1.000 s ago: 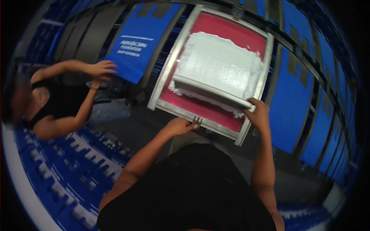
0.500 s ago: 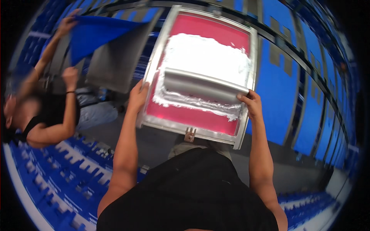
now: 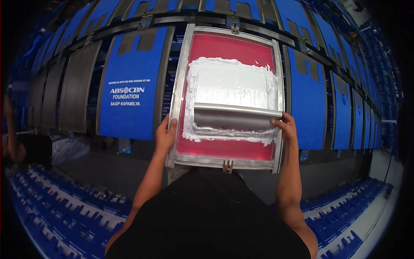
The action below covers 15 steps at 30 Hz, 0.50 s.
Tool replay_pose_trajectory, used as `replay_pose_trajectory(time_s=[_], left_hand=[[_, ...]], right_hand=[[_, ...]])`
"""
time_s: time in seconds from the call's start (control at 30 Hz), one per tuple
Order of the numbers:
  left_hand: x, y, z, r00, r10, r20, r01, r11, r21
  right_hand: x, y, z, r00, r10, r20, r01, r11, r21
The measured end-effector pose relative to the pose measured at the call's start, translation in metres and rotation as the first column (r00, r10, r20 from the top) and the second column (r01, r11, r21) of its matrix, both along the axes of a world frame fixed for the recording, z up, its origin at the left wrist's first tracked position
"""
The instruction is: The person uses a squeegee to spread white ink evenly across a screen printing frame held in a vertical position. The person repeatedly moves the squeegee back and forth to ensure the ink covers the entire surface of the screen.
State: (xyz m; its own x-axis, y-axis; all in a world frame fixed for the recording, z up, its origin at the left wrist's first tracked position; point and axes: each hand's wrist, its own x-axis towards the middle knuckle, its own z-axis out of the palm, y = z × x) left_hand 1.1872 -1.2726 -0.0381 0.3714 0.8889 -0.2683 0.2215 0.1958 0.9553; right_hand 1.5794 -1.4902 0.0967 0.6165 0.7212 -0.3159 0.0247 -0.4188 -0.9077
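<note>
Two bare hands frame the work as we look down past a black shirt (image 3: 207,216) at a printing line. Our left hand (image 3: 165,137) rests on the left rail of the metal-framed screen (image 3: 180,103), thumb over the top edge and fingers curled against the side, a grip pressed on the frame. Our right hand (image 3: 286,127) pinches the right end of the long grey squeegee (image 3: 235,116), which lies across the lower part of the red mesh (image 3: 228,43), touching a thick spread of white ink (image 3: 233,84).

We judge the frame stiff and fairly light, best taken by its bare side rails, clear of the paint. The squeegee looks rigid, and its clean ends are the sensible hold, since the wet ink is likely slippery and would smear. The mesh itself seems taut and easy to damage if pressed by fingers.

Beside the screen on the left, a blue fabric panel (image 3: 127,73) with white lettering lies on the long table (image 3: 254,28), with grey pallets (image 3: 77,86) beyond it and more blue panels (image 3: 308,99) running off to the right. Stacked blue pieces (image 3: 64,211) sit below. At the far left edge, another person's arm (image 3: 10,138) is only dimly visible.
</note>
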Motion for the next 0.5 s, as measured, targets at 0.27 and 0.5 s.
replay_pose_trajectory(time_s=[0.27,0.5], left_hand=[[-0.007,0.000,0.008,0.998,0.017,-0.053,-0.018,1.000,-0.023],[0.007,-0.010,0.028,0.993,0.065,-0.094,-0.076,0.990,-0.118]], right_hand=[[0.004,-0.013,-0.013,1.000,-0.010,-0.015,0.010,0.999,0.039],[0.006,-0.017,-0.003,0.995,0.076,0.059,-0.074,0.997,-0.026]])
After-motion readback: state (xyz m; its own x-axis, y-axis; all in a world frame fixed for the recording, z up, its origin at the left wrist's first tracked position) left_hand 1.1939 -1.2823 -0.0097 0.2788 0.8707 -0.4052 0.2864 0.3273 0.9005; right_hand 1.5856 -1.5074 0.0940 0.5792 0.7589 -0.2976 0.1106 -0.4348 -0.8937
